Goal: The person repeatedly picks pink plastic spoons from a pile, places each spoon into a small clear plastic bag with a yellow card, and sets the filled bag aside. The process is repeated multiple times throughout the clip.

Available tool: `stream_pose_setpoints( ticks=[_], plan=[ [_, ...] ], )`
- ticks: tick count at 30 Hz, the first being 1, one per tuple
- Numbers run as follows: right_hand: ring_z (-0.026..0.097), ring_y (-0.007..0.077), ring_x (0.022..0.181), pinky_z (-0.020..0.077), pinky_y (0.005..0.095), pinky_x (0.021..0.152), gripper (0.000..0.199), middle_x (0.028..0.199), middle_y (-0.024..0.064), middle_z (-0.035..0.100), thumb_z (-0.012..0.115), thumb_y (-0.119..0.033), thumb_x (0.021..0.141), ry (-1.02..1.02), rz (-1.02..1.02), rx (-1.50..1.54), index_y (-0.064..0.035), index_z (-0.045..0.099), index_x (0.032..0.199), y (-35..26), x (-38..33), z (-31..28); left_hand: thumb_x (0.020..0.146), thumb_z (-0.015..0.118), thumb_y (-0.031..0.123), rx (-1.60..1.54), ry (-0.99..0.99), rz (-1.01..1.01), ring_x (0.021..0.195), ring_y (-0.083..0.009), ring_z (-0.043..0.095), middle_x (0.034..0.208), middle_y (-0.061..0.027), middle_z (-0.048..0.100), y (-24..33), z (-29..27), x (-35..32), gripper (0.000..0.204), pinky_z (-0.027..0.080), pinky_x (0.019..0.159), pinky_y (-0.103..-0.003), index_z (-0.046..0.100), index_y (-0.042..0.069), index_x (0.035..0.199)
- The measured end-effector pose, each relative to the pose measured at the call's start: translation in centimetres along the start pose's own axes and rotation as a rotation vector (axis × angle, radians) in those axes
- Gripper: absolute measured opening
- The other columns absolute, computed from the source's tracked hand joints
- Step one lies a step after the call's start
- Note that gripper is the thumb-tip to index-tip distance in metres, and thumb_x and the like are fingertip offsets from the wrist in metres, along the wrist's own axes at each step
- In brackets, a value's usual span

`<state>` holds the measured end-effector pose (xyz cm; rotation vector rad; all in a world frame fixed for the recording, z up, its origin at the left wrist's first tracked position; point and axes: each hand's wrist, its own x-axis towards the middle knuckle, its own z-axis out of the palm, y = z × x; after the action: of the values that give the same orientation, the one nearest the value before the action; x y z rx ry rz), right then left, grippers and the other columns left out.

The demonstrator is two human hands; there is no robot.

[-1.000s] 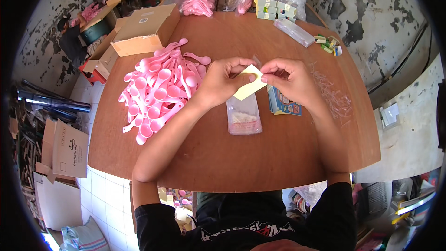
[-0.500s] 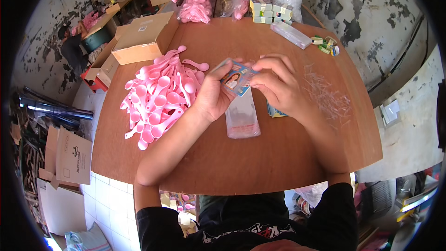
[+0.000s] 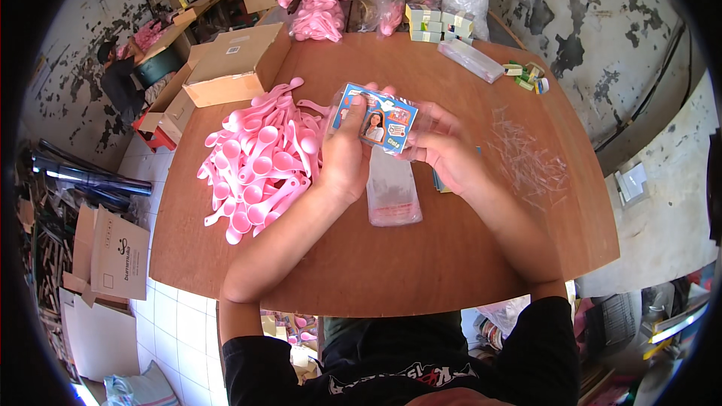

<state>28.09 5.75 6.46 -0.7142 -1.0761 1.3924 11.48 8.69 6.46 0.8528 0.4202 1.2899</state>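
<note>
A blue printed card (image 3: 391, 111) with a small portrait on it is held above the middle of the table, with clear plastic around its edges. My left hand (image 3: 344, 158) grips its left side, thumb across the front. On the right, my right hand (image 3: 449, 152) has its fingers closed at the card's edge, on the clear plastic. Below them lies a stack of clear plastic bags (image 3: 394, 194). Partly covered by my right hand are more blue cards (image 3: 439, 180). To the left is a heap of pink measuring spoons (image 3: 259, 159).
Thin clear plastic strips (image 3: 532, 159) lie scattered at the right. Along the back are a cardboard box (image 3: 235, 60), a pink bundle (image 3: 319, 16), stacked small boxes (image 3: 426, 26), a clear packet (image 3: 471, 60) and small green-yellow pieces (image 3: 529, 75). A person (image 3: 120, 83) sits at the far left.
The card now faces up flatter and shows more of its front. My right hand has lowered from above the card to its right edge, fingers now gripping there.
</note>
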Motion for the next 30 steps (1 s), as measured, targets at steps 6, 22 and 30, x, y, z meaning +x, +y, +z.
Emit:
stream_pose_setpoints(
  ticks=[6,22,30],
  plan=[
    [0.069,0.0209,0.096,0.061,0.0376,0.079,0.029,0.107,0.0135,0.069,0.058,-0.002,0.09,-0.003,0.089,-0.085,0.0032,0.06,0.119,0.1,-0.2,0.0,0.105,0.048,0.033,0.019,-0.04,-0.024,0.116,-0.0181,0.06,0.128,-0.0094,0.062,-0.6,0.0,-0.6,0.039,0.047,0.1,-0.037,0.049,0.005,0.132],
    [0.069,0.017,0.075,0.0602,0.0304,0.068,0.018,0.091,0.0102,0.07,0.068,-0.01,0.091,0.102,0.143,-0.07,0.0029,0.066,0.102,0.3,-0.4,1.1,0.101,0.047,0.01,-0.219,-0.066,0.047,0.13,-0.03,0.051,0.138,-0.0177,0.052,-0.1,-0.4,-0.1,0.05,0.046,0.106,-0.044,0.03,0.005,0.147],
    [0.07,0.0172,0.075,0.0604,0.03,0.067,0.019,0.091,0.0112,0.07,0.066,-0.008,0.09,0.129,0.255,-0.126,0.0043,0.066,0.105,0.7,-0.7,0.0,0.091,0.047,-0.004,-0.233,-0.093,0.104,0.133,-0.0327,0.049,0.14,-0.0202,0.05,0.4,0.6,-0.8,0.057,0.044,0.109,-0.045,0.033,0.004,0.145]
  ],
)
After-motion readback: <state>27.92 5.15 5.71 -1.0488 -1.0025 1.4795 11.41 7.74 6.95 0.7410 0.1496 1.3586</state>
